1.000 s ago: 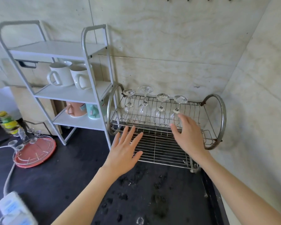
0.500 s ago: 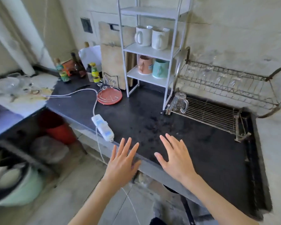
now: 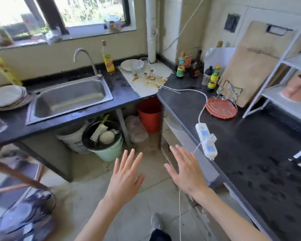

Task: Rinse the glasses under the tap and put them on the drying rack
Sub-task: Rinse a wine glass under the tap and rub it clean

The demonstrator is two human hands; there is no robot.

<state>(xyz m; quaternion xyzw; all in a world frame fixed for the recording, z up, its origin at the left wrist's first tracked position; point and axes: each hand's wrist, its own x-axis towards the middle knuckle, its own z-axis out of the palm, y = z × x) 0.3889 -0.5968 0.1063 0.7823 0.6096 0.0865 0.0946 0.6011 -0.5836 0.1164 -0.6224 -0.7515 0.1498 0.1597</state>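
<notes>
The left hand (image 3: 124, 180) and right hand (image 3: 187, 171) hang in the lower centre of the frame over the floor, both fully spread and empty. The clear stemmed glasses (image 3: 143, 66) stand on the white stained counter (image 3: 146, 84) section at upper centre. The stainless steel sink (image 3: 69, 98) with its curved tap (image 3: 87, 60) lies at centre left, well apart from both hands.

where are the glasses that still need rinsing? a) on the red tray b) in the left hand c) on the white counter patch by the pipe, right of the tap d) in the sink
c: the glasses stand beside a plate on the stained white counter patch, while the sink and both hands are empty.
</notes>
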